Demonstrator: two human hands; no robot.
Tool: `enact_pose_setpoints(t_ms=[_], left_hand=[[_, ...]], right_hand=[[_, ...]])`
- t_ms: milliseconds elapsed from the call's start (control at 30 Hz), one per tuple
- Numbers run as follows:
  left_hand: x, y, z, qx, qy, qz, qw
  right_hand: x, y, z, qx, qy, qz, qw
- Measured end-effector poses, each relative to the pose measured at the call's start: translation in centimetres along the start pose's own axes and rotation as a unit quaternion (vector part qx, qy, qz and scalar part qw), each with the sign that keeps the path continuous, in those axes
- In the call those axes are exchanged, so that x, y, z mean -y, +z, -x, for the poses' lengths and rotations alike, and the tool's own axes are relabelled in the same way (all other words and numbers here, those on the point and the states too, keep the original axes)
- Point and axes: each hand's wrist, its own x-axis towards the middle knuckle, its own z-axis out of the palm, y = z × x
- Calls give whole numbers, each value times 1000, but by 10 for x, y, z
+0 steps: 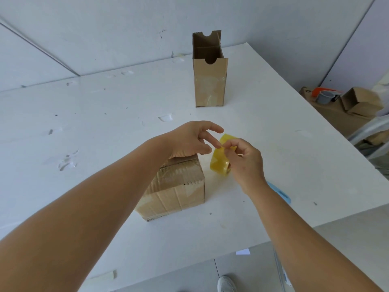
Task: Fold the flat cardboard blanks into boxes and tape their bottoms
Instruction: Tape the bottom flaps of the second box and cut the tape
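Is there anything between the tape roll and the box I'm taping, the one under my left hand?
Nothing visible. The yellow tape roll, held in the right hand, sits just right of the cardboard box with only bare table between. The left hand rests on the box's far top edge. The tall open box stands well behind.

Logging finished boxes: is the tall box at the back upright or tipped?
Upright. The tall box stands on the table, open top up.

Makeshift packing workspace: scuffed white table [105, 123], stacked cardboard [336, 114] alongside.
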Motion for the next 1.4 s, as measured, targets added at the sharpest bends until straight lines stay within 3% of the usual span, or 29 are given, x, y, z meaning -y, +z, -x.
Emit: enact_pose_setpoints(t_ms=[300, 767, 1000, 1167, 1400], left_hand=[[4, -1, -3, -13, -3, -13, 1000], [2, 1, 0, -21, -4, -18, 1000], [1, 2, 3, -44, 1, -18, 999], [-1, 2, 6, -56, 3, -22, 998], [1, 4, 5, -62, 19, -8, 998]], right_hand=[[1, -8, -3, 9, 50, -34, 998], [-4, -10, -3, -34, 28, -84, 995], [-4, -17, 7, -19, -70, 41, 997], [-11, -18, 14, -8, -83, 95, 992], [-5, -21, 12, -32, 26, -132, 990]])
